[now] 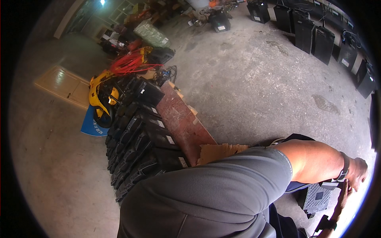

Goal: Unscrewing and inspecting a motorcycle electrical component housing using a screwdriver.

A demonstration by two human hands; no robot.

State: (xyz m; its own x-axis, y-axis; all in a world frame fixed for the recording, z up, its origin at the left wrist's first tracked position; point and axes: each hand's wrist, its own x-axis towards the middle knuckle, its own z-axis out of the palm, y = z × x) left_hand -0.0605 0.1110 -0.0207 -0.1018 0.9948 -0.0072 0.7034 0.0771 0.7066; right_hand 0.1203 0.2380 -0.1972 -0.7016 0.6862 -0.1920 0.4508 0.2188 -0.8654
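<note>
Concrete floor [246, 79]: black cases [158, 135] stand ranked centre left, apparently to save space, while left hand [358, 173] and right hand [347, 191], opening and hold indiscernible from here, sit close together near the lower-right grey textured block [318, 201].

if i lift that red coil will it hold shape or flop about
The red coil would probably flop, since its strands look thin. Loops may spill or tangle, as they fan out loosely. It seems unlikely to roll: its heap is uneven.
</note>
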